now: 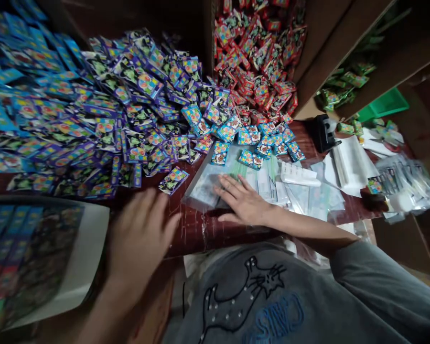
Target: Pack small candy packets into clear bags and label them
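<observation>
My right hand point(241, 198) lies with spread fingers on a clear plastic bag point(204, 186) near the table's front edge. Several small blue boxes point(251, 159) sit just beyond it, some resting on the plastic. My left hand point(139, 234), blurred by motion, is held with its fingers apart over the table edge, and nothing shows in it. Nearest to its fingertips is a purple box point(174, 180) with a green figure printed on it. Behind this box spreads a large heap of purple boxes point(136, 114).
Blue boxes point(32, 52) are piled at far left, red boxes point(258, 62) in a carton behind. A white tray point(89, 248) with rows of boxes stands at left front. To the right are a black tape dispenser point(324, 134), white paper point(351, 165) and stacked plastic packets point(408, 181).
</observation>
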Demonstrator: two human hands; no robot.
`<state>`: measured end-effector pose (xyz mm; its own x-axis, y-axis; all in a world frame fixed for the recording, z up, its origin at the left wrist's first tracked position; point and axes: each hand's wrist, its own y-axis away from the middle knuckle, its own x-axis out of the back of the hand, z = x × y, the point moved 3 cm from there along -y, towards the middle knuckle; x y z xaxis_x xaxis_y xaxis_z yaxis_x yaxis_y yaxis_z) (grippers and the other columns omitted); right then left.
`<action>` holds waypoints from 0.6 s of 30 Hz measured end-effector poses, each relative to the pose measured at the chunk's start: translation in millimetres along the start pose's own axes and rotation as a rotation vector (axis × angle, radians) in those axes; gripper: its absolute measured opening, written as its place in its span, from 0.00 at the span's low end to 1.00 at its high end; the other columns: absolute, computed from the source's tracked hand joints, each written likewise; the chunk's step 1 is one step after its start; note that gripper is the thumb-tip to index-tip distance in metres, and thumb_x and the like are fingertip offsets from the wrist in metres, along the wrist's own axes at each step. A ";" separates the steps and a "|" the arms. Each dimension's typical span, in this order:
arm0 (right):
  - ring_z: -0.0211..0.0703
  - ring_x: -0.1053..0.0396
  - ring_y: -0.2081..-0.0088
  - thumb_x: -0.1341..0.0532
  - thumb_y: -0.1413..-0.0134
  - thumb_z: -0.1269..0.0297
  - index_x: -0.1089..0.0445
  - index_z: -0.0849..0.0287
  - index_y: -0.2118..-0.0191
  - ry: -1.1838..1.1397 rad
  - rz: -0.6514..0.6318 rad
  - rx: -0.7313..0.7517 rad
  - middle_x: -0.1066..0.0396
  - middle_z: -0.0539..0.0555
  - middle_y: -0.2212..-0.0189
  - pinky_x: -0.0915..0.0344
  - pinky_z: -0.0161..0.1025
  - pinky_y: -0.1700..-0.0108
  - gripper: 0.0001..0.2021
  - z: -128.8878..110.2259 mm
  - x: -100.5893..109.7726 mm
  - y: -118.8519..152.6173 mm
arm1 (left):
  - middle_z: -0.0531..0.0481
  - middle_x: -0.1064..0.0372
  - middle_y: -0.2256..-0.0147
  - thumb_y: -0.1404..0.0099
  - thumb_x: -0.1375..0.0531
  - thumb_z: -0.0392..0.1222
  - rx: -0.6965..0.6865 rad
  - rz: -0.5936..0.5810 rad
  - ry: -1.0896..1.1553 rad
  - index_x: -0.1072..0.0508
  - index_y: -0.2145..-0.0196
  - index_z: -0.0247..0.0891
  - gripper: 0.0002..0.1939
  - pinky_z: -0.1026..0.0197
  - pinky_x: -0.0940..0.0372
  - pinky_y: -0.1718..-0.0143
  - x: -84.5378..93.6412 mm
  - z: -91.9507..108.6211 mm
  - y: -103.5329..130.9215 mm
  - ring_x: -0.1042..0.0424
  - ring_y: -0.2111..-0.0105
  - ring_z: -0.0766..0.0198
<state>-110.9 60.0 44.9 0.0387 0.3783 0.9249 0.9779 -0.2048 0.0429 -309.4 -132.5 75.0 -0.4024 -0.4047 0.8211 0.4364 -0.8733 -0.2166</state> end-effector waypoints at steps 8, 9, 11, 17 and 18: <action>0.64 0.38 0.26 0.40 0.25 0.55 0.34 0.62 0.30 -0.128 0.346 -0.016 0.37 0.72 0.28 0.39 0.70 0.26 0.25 30.5 47.3 36.6 | 0.20 0.21 0.45 0.25 0.45 0.37 0.100 -0.270 -0.227 0.35 0.28 0.22 0.31 0.45 0.21 0.55 -118.8 89.5 -48.0 0.17 0.48 0.36; 0.62 0.35 0.28 0.40 0.25 0.56 0.33 0.61 0.32 -0.158 0.372 -0.020 0.34 0.71 0.30 0.35 0.68 0.28 0.23 36.1 49.9 43.1 | 0.22 0.19 0.50 0.24 0.47 0.37 0.094 -0.289 -0.236 0.34 0.28 0.23 0.30 0.48 0.21 0.60 -114.7 92.0 -37.1 0.15 0.53 0.38; 0.57 0.29 0.33 0.41 0.24 0.58 0.30 0.59 0.36 -0.241 0.397 0.001 0.27 0.67 0.37 0.29 0.62 0.33 0.18 43.0 50.3 50.2 | 0.27 0.17 0.55 0.23 0.48 0.36 0.067 -0.258 -0.233 0.31 0.30 0.26 0.28 0.54 0.24 0.66 -96.9 94.3 -14.4 0.14 0.62 0.45; 0.52 0.29 0.34 0.38 0.25 0.54 0.32 0.60 0.35 -0.447 0.435 0.156 0.26 0.66 0.38 0.30 0.54 0.32 0.21 41.6 51.8 29.9 | 0.46 0.16 0.49 0.25 0.38 0.48 0.114 -0.095 0.166 0.19 0.40 0.45 0.19 0.58 0.24 0.50 -37.9 93.8 -1.1 0.16 0.54 0.55; 0.52 0.29 0.34 0.36 0.26 0.53 0.32 0.61 0.35 -0.478 0.425 0.166 0.27 0.67 0.37 0.30 0.54 0.32 0.23 40.3 55.2 25.0 | 0.48 0.16 0.50 0.26 0.37 0.50 0.147 -0.139 0.267 0.18 0.43 0.46 0.18 0.58 0.24 0.49 -36.7 92.2 -2.8 0.16 0.53 0.56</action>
<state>-76.0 112.2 81.7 0.4778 0.6620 0.5774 0.8747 -0.2973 -0.3829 -221.6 -90.2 94.2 -0.6546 -0.3582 0.6658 0.4659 -0.8847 -0.0179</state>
